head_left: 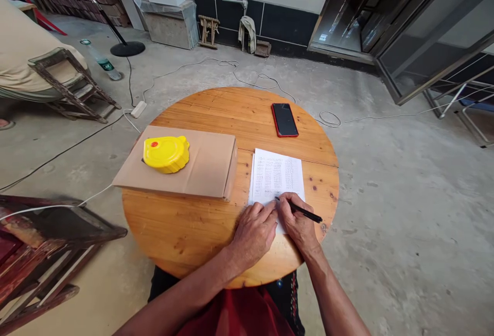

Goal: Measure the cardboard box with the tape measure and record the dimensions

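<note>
forearms (198,292) at the bottom, pen (309,214) at paper (278,174) right of centre
right hand (300,229) grasps the pen; left hand (254,233) rests, fingers bent, on the paper's lower left. phone (285,119) above, yellow case (166,154) on box (208,163) left of centre, on the table (181,233).

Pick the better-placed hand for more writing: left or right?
Right hand, most likely: it grips the pen, tip at the paper. The left hand, penless, lies over the paper's lower left.

Black pen (307,214), white paper (277,179)
</note>
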A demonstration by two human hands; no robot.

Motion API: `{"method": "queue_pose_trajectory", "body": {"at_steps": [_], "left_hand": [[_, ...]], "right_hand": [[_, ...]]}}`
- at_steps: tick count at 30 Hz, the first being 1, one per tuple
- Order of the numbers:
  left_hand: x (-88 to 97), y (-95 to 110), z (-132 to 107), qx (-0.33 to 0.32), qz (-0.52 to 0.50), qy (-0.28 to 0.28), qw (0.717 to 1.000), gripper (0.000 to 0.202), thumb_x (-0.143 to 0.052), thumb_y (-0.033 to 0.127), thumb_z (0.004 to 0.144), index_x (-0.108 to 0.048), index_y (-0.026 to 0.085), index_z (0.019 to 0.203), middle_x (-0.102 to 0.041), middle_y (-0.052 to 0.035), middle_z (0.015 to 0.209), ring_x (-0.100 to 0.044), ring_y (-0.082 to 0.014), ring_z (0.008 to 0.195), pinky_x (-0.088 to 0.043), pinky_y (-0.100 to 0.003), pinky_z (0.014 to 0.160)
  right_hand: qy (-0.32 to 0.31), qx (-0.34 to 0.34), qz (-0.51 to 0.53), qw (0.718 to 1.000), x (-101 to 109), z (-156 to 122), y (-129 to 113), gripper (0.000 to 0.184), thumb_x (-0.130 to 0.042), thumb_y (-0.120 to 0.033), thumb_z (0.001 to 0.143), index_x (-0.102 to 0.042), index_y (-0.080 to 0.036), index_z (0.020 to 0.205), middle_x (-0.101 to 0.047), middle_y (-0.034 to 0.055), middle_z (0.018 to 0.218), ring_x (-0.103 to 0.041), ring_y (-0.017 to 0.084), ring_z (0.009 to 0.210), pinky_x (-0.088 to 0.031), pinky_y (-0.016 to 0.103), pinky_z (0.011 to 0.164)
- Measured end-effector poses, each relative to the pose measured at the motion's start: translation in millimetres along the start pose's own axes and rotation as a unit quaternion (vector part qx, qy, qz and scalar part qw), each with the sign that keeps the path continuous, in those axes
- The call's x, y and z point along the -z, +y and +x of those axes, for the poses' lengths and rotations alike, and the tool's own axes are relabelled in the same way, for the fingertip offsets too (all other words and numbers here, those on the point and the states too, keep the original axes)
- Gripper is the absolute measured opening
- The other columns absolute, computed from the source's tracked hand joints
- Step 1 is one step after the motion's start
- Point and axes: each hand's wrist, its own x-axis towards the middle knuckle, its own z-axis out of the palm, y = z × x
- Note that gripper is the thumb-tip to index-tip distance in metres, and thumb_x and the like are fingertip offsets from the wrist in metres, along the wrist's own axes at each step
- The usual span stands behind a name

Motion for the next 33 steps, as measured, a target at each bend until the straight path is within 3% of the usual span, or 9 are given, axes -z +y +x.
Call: {"method": "queue_pose_trajectory", "body": {"at_steps": [12, 19, 33], "left_hand": [[0.5, -0.1, 0.0, 0.000, -0.007, 0.008, 1.000, 0.032, -0.051, 0.017, 0.093, -0.056, 0.019, 0.125, -0.061, -0.0051, 0.131, -0.052, -0.0227, 0.099, -0.050, -0.041, 0.089], [-0.7, 0.2, 0.1, 0.001, 0.007, 0.007, 1.000, 0.026, -0.050, 0.018, 0.093, -0.059, 0.019, 0.118, -0.060, -0.0030, 0.134, -0.052, -0.0239, 0.099, -0.049, -0.042, 0.086], [0.3, -0.2, -0.1, 0.002, 0.008, 0.003, 1.000, 0.028, -0.050, 0.019, 0.093, -0.059, 0.019, 0.120, -0.060, -0.0046, 0.133, -0.052, -0.0232, 0.099, -0.050, -0.041, 0.086]], "right_hand": [[-0.008, -0.006, -0.002, 1.000, 1.8, -0.5, -1.8, 0.020, -0.051, -0.028, 0.092, -0.061, -0.019, 0.077, -0.062, -0.0013, 0.068, -0.056, 0.014, 0.063, -0.044, 0.024, 0.063], [0.040, -0.027, 0.023, 0.999, 1.5, -3.5, -0.5, 0.019, -0.052, -0.029, 0.092, -0.063, -0.019, 0.078, -0.060, -0.0023, 0.065, -0.053, 0.012, 0.057, -0.042, 0.023, 0.056], [0.028, -0.017, 0.012, 0.999, 1.5, -0.9, -4.6, 0.021, -0.051, -0.029, 0.092, -0.063, -0.019, 0.078, -0.063, -0.0006, 0.069, -0.056, 0.014, 0.062, -0.046, 0.024, 0.061]]}}
